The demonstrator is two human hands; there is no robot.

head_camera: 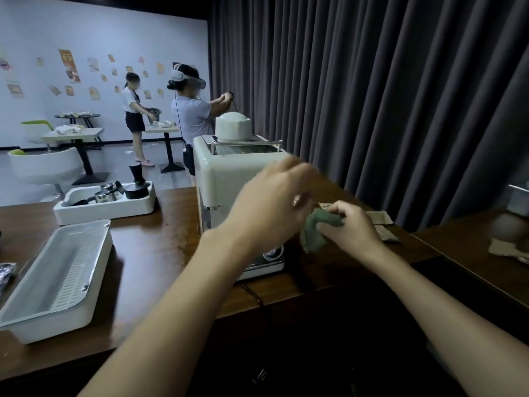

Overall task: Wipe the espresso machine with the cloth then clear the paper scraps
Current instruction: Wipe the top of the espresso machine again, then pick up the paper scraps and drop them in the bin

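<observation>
Counter [160, 253] dark wood | curtain [372, 96] grey | wall [86, 32] pale, postered

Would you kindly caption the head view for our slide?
Right hand grips green cloth beside cream espresso machine; left hand blurred.

The scene is dim overall, with the brightest area in the upper left of the frame, where the pale back wall [100, 32] is evenly lit from above. The curtain [372, 81] across the upper right falls off into deep shadow toward the right edge, and the bottom centre is almost black. The dark wooden counter [160, 247] carries a soft sheen at centre left. The left hand [269, 207] is smeared by motion blur at its fingers. Wide-angle distortion bends the curtain folds and the counter edges near the right border.
</observation>
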